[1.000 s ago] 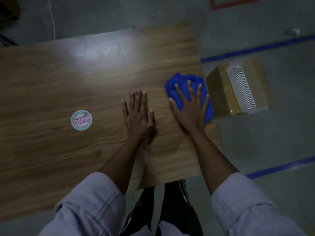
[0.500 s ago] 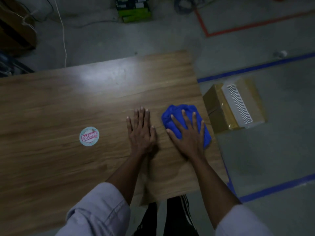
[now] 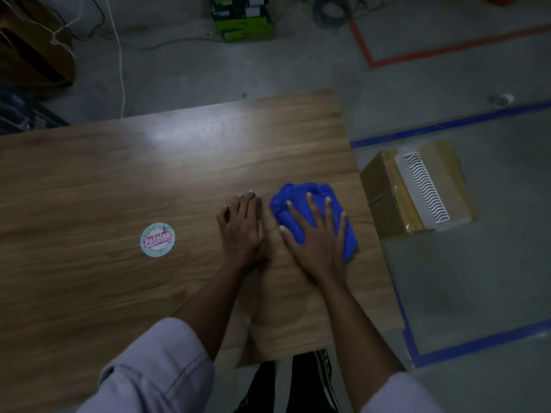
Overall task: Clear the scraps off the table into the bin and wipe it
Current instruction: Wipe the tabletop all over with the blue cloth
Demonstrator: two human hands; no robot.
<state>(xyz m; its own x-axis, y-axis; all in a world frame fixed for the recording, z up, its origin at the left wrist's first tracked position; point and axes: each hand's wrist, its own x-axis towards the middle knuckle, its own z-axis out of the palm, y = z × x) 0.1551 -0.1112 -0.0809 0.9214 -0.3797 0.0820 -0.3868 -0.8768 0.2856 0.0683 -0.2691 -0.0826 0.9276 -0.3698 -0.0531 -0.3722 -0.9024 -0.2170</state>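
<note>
A crumpled blue cloth (image 3: 298,198) lies on the wooden table (image 3: 119,180) near its right edge. My right hand (image 3: 319,234) presses flat on the cloth with fingers spread and straight. Just left of it, my left hand (image 3: 243,228) rests palm-down on the bare wood, fingers together and slightly blurred. A round pink-and-white sticker (image 3: 157,239) sits on the table further left. On the floor right of the table stands a cardboard box (image 3: 384,201) with a white ribbed piece on top.
The table's right edge runs close to the cloth. Blue tape lines (image 3: 447,125) and red tape (image 3: 417,58) mark the grey floor. A green box (image 3: 241,19) and cables lie beyond the table's far edge. My legs show below the near edge.
My right hand slid the cloth back from the table's right edge toward me. The camera tilted up, showing more floor. My left hand's fingers drew closer together.
</note>
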